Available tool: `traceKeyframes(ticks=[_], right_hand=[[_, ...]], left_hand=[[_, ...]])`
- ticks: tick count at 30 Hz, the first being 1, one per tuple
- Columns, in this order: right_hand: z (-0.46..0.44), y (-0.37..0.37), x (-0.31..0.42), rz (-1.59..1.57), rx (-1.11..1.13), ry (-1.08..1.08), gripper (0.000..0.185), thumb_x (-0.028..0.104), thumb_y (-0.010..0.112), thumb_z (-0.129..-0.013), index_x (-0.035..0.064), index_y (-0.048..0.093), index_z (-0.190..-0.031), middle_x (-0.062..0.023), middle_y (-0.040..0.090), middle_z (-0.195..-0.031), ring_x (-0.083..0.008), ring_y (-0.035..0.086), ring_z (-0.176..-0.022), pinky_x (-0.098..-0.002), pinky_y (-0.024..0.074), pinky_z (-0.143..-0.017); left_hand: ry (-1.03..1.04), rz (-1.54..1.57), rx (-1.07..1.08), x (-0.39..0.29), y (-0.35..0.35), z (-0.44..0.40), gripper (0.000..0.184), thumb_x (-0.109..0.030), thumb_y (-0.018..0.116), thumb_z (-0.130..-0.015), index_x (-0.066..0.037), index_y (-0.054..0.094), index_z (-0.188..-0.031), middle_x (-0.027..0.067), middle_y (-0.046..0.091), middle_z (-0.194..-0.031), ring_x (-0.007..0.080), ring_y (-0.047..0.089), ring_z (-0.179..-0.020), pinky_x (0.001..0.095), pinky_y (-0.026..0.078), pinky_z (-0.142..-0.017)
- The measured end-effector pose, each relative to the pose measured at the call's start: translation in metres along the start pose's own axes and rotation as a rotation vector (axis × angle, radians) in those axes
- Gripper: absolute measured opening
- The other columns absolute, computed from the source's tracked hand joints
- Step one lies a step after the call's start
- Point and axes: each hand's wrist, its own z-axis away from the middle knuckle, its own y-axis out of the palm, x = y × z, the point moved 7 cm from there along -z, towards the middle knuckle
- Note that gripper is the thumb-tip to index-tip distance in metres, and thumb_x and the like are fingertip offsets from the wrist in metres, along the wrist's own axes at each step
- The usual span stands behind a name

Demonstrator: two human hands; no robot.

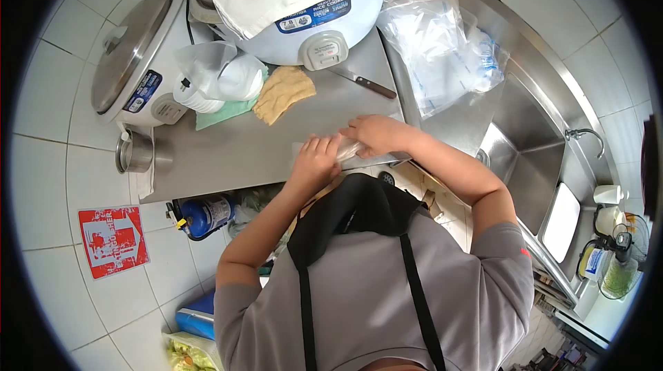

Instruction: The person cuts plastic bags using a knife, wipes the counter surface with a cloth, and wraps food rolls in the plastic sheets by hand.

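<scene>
My left hand (316,164) and my right hand (373,135) are close together at the front edge of the steel counter (221,157). Between them is a small pale item in clear plastic (347,150). The fingers of my left hand are curled against its left side, and those of my right hand press on it from above and the right. Behind my hands lies a knife (375,87) with a brown handle. A tan cloth (284,93) rests to its left, beside a green cloth (224,115).
Two rice cookers (311,25) stand at the back and left, near white containers (238,77) and a metal cup (137,153). Plastic bags (435,50) lie back right, beside a sink (525,143). A blue cylinder (207,214) is below the counter.
</scene>
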Motion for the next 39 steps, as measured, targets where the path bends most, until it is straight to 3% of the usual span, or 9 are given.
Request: traceKeyframes(ticks=[4, 7, 9, 13, 16, 25, 29, 35, 39], right_hand=[[-0.021, -0.001, -0.036, -0.423, 0.034, -0.036, 0.046, 0.029, 0.069, -0.074, 0.0002, 0.063, -0.109, -0.0168, 0.067, -0.091, -0.0286, 0.063, -0.083, -0.0363, 0.0476, -0.077], [-0.034, -0.022, -0.064, -0.452, 0.132, 0.173, 0.036, 0.030, 0.068, -0.076, 0.0026, 0.068, -0.099, -0.0155, 0.069, -0.086, -0.0275, 0.065, -0.078, -0.0350, 0.0482, -0.072], [-0.042, -0.036, -0.076, -0.372, -0.050, 0.238, 0.028, 0.029, 0.067, -0.076, 0.0042, 0.070, -0.089, -0.0147, 0.068, -0.078, -0.0312, 0.063, -0.072, -0.0383, 0.0475, -0.067], [-0.052, -0.043, -0.077, -0.009, -0.267, 0.270, 0.015, 0.020, 0.062, -0.076, 0.0067, 0.067, -0.078, -0.0133, 0.066, -0.079, -0.0328, 0.063, -0.076, -0.0424, 0.0489, -0.068], [-0.046, -0.032, -0.075, 0.152, -0.449, 0.254, 0.009, 0.015, 0.059, -0.077, 0.0067, 0.061, -0.079, -0.0128, 0.064, -0.077, -0.0303, 0.063, -0.075, -0.0391, 0.0493, -0.066], [0.000, -0.020, -0.045, 0.188, -0.835, 0.038, 0.028, 0.008, 0.062, -0.067, 0.0056, 0.061, -0.095, -0.0064, 0.058, -0.093, -0.0238, 0.057, -0.085, -0.0352, 0.0461, -0.073], [0.010, -0.008, -0.042, 0.160, -0.770, 0.027, 0.038, 0.022, 0.064, -0.080, 0.0035, 0.057, -0.112, -0.0116, 0.058, -0.109, -0.0264, 0.057, -0.096, -0.0363, 0.0455, -0.084], [-0.016, -0.005, -0.022, 0.333, -0.583, 0.173, 0.078, 0.048, 0.062, -0.079, 0.0023, 0.034, -0.137, -0.0210, 0.047, -0.128, -0.0336, 0.043, -0.122, -0.0430, 0.0329, -0.104], [-0.026, 0.009, -0.013, 0.220, -0.368, 0.044, 0.073, 0.043, 0.062, -0.080, 0.0032, 0.037, -0.136, -0.0178, 0.050, -0.123, -0.0308, 0.048, -0.113, -0.0410, 0.0374, -0.096]], left_hand=[[-0.155, 0.373, 0.163, 0.041, 0.001, -0.018, 0.044, -0.025, 0.070, -0.076, -0.007, 0.062, -0.115, 0.0130, 0.065, -0.095, 0.0298, 0.063, -0.085, 0.0356, 0.049, -0.081], [-0.337, 0.587, 0.137, 0.077, 0.002, -0.038, 0.033, -0.029, 0.067, -0.080, -0.008, 0.067, -0.106, 0.0157, 0.067, -0.091, 0.0295, 0.065, -0.078, 0.0350, 0.049, -0.072], [-0.471, 0.624, 0.157, 0.097, 0.005, -0.048, 0.030, -0.031, 0.065, -0.083, -0.007, 0.070, -0.099, 0.0174, 0.067, -0.088, 0.0301, 0.065, -0.077, 0.0343, 0.049, -0.068], [-0.460, 0.327, -0.127, 0.098, 0.005, -0.054, 0.019, -0.024, 0.063, -0.083, -0.007, 0.071, -0.089, 0.0103, 0.068, -0.081, 0.0278, 0.063, -0.073, 0.0367, 0.049, -0.072], [-0.207, 0.201, -0.494, 0.085, -0.002, -0.051, 0.011, -0.016, 0.063, -0.081, -0.009, 0.070, -0.085, 0.0066, 0.068, -0.081, 0.0248, 0.063, -0.073, 0.0374, 0.049, -0.079], [-0.043, 0.138, -0.577, 0.081, 0.002, -0.037, 0.016, -0.004, 0.061, -0.078, -0.008, 0.067, -0.091, 0.0051, 0.069, -0.096, 0.0207, 0.065, -0.093, 0.0396, 0.044, -0.096], [-0.021, 0.216, -0.525, 0.080, 0.009, -0.028, 0.018, -0.004, 0.059, -0.079, -0.007, 0.066, -0.095, 0.0082, 0.067, -0.104, 0.0227, 0.063, -0.102, 0.0395, 0.046, -0.094], [-0.037, 0.299, -0.434, 0.080, 0.010, -0.021, 0.019, -0.003, 0.056, -0.084, -0.005, 0.067, -0.099, 0.0093, 0.067, -0.103, 0.0244, 0.062, -0.103, 0.0385, 0.048, -0.093], [-0.065, 0.339, -0.418, 0.078, 0.005, -0.008, 0.020, -0.004, 0.057, -0.083, -0.004, 0.066, -0.101, 0.0105, 0.067, -0.103, 0.0256, 0.062, -0.103, 0.0389, 0.047, -0.094]])
